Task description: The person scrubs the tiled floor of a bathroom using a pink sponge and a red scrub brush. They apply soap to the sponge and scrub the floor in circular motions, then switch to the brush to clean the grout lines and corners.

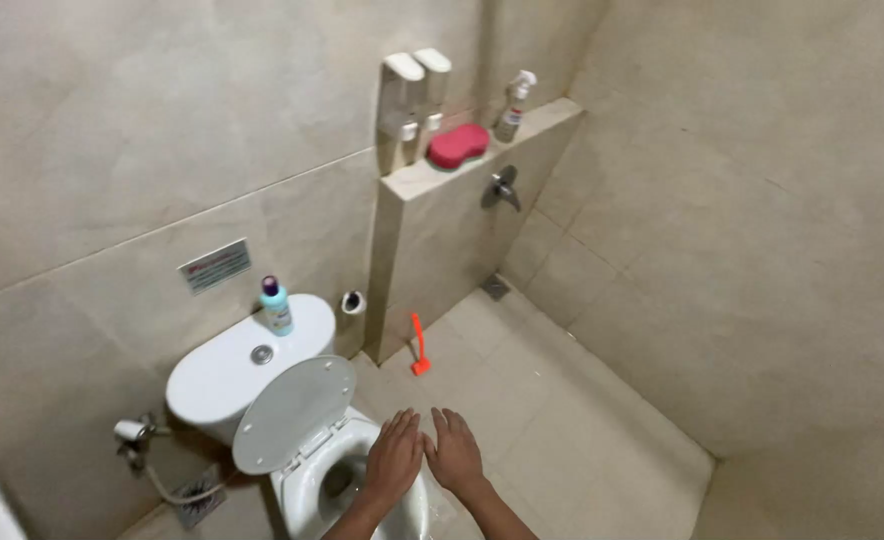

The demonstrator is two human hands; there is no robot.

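Both hands are flat and spread, holding nothing: I see my left hand (394, 458) and right hand (454, 452) side by side, palms down, above the open toilet bowl (307, 490). Its lid (292, 412) leans against the cistern (227, 372), where a blue bottle (276, 306) stands.

Red sponge (458, 146), spray bottle (513, 107) on ledge (412, 181); orange brush (419, 346) on floor (562, 420); blue bottle (276, 305) atop cistern (222, 375).

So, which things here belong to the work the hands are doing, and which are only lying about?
In hand:
- left hand and right hand, flat and empty, over the white ceramic toilet bowl
- raised white plastic toilet lid

Lying about:
- blue bottle on the cistern
- orange brush on the floor
- red sponge on the ledge
- spray bottle
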